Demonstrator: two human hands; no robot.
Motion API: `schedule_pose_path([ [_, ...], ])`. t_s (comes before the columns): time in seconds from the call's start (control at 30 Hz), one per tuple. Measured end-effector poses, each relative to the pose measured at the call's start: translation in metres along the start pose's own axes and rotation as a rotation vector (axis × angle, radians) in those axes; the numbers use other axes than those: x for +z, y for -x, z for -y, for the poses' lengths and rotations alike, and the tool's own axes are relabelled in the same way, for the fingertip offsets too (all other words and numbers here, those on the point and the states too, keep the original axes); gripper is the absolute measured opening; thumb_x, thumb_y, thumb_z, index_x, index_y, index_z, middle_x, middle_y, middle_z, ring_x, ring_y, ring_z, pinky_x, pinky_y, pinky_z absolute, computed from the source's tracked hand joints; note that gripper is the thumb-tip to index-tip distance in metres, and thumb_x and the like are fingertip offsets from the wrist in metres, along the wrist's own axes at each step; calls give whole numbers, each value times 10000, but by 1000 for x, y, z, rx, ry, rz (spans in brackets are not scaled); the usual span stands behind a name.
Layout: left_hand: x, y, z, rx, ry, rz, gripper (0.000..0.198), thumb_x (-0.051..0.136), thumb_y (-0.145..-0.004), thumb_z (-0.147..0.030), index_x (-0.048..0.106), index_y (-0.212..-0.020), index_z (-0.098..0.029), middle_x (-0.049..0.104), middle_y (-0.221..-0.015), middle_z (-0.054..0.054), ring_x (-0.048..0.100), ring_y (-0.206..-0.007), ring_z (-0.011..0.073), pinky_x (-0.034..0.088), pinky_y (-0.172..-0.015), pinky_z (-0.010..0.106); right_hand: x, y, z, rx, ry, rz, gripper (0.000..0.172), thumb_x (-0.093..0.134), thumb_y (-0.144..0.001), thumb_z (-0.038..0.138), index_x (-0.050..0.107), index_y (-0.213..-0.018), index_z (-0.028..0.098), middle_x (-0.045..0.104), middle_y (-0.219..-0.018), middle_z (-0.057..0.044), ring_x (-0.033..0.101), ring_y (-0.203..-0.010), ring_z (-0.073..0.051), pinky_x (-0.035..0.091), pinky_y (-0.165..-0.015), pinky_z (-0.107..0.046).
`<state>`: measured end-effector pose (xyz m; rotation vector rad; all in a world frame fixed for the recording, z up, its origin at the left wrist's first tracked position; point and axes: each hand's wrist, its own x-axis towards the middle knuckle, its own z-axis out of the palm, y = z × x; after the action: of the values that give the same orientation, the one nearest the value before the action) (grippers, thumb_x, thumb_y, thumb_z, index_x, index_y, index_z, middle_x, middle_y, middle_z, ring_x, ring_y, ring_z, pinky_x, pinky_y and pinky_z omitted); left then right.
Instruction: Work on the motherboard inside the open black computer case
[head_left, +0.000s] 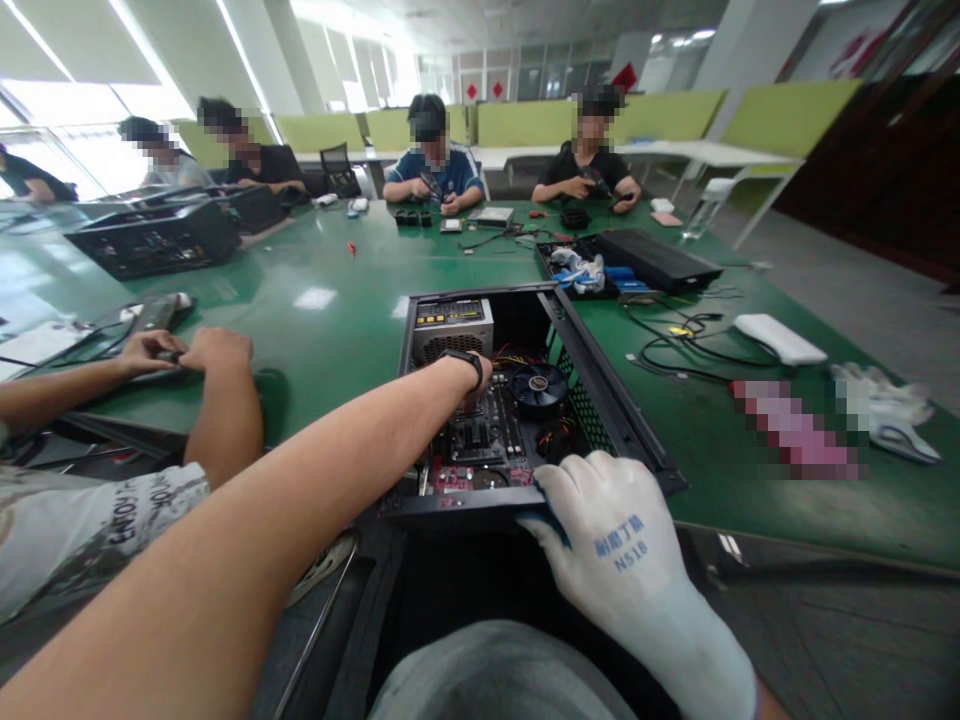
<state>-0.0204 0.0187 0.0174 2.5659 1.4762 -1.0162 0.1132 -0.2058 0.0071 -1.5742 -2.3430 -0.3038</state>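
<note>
An open black computer case [457, 506] lies before me at the green table's near edge. My left hand [477, 383], bare with a black band at the wrist, reaches into it above the motherboard [472, 437]. Its fingers are mostly hidden, so any grip is unclear. My right hand [611, 510], in a white glove, is wrapped round the case's near rim, thumb below. Inside are a power supply [457, 335] at the back left, a black fan [538, 388] beside my left hand, coloured wires, and a red circuit board [461, 478] near the front.
At my left, a co-worker's hands [187, 350] hold something small. More people sit across the green table [322, 270]. Black cases [157, 235] stand far left. Beyond my case sits a tray with gloves [577, 270]; cables [667, 340], a white box [780, 338] and a glove [892, 405] lie right.
</note>
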Motion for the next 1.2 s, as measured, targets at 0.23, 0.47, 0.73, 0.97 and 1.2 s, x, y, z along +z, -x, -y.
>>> schedule_pose_path([
  [0.23,-1,1,0,-22,22,3,694,865,-533,-421,735,-1143,-116,737,-1104,135,659,-1071,317,509,-961,330,0,-2,0,-1,3,-5,255,708,-779,369,628,-960,208,584,-826,-47,418,-783,-214,185,-687,-342],
  [0.47,-4,5,-2,-39,108,-8,673,889,-502,-361,746,-1095,-77,736,-1076,159,636,-1112,335,468,-1009,340,0,-2,1,-4,4,-10,272,726,-766,368,629,-966,211,581,-827,-44,423,-782,-216,187,-686,-349],
  [0.73,1,-1,0,-12,3,15,648,850,-558,-360,728,-1143,-111,716,-1157,144,643,-1111,304,479,-991,314,1,0,0,15,-10,25,268,715,-780,377,627,-973,213,583,-845,-40,426,-799,-215,192,-689,-347],
  [0.97,-4,8,-2,-24,35,-1,669,842,-568,-411,726,-1139,-81,727,-1114,168,656,-1081,311,489,-986,334,1,0,0,16,-8,14,271,712,-783,386,624,-978,220,579,-844,-38,422,-792,-217,192,-692,-351],
  [1.2,-8,12,-4,-25,74,11,618,851,-563,-428,756,-1076,-98,739,-1085,156,642,-1117,306,444,-1036,313,-1,-1,0,14,-14,13,241,694,-796,367,628,-971,215,580,-847,-41,422,-792,-215,197,-697,-352],
])
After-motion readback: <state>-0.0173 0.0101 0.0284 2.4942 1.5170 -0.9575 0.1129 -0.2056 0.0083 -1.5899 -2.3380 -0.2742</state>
